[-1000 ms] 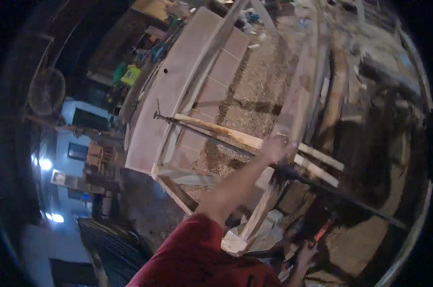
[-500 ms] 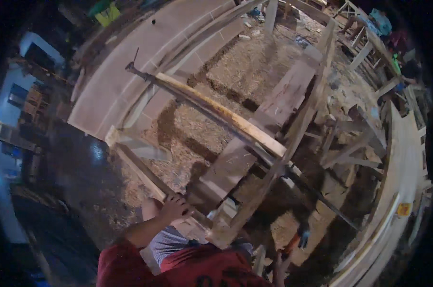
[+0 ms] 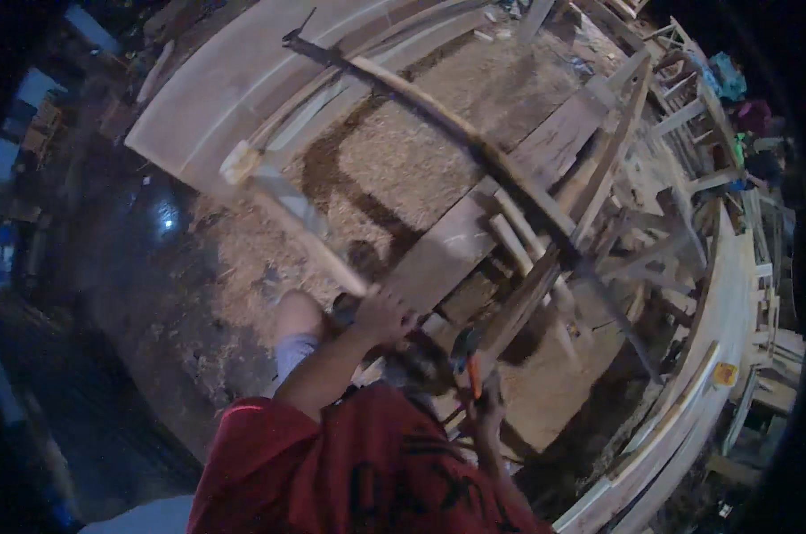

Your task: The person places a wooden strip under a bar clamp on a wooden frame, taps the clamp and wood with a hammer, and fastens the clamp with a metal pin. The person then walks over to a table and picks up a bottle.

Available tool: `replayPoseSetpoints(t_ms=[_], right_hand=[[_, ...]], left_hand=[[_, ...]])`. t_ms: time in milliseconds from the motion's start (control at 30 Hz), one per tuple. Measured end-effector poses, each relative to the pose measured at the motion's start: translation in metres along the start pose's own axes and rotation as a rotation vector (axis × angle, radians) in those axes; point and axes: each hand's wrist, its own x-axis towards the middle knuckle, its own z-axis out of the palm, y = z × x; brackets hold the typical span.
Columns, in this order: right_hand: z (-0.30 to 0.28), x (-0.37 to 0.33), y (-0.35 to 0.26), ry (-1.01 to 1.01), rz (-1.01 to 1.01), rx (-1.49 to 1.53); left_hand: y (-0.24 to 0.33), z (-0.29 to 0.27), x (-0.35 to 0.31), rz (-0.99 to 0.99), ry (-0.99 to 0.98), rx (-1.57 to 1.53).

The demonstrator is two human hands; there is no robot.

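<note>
My left hand (image 3: 385, 316) is wrapped round the near end of a narrow wooden rail (image 3: 305, 236). That rail runs away to a pale block-like end (image 3: 241, 163) at the far left. In my right hand (image 3: 485, 409) is a hammer (image 3: 474, 374) with an orange grip and a dark head. Its head is up, close to the near end of a wooden beam (image 3: 523, 307), a short way right of my left hand. A long dark bar clamp (image 3: 474, 142) lies slantwise across the wooden frame. The joint between my hands is dark and blurred.
A wide plank (image 3: 456, 240) lies under the frame, over a shaving-strewn floor (image 3: 403, 160). Large panels (image 3: 234, 80) stand at the upper left. Long boards (image 3: 688, 392) curve along the right. At the upper right, scrap timber and a person in teal (image 3: 728, 76) are visible.
My right hand has brought the hammer up and left, from low beside the frame to near its corner. My left hand stays on the rail. The whole view has shifted.
</note>
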Motion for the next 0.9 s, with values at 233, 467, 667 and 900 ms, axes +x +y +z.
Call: replayPoseSetpoints(t_ms=[233, 467, 667, 900], right_hand=[[0.01, -0.034, 0.021, 0.173, 0.064, 0.289], [0.017, -0.032, 0.042, 0.202, 0.069, 0.461], [-0.016, -0.05, -0.055, -0.039, 0.18, 0.346], [0.069, -0.013, -0.067, -0.039, 0.024, 0.247]], left_hand=[[-0.024, -0.079, -0.083, -0.497, 0.498, -0.454], [-0.14, -0.008, -0.458, -0.727, 0.253, 0.226], [-0.083, 0.023, -0.576, -1.111, -0.328, -0.565], [-0.121, -0.065, -0.432, -1.263, -0.133, -0.229]])
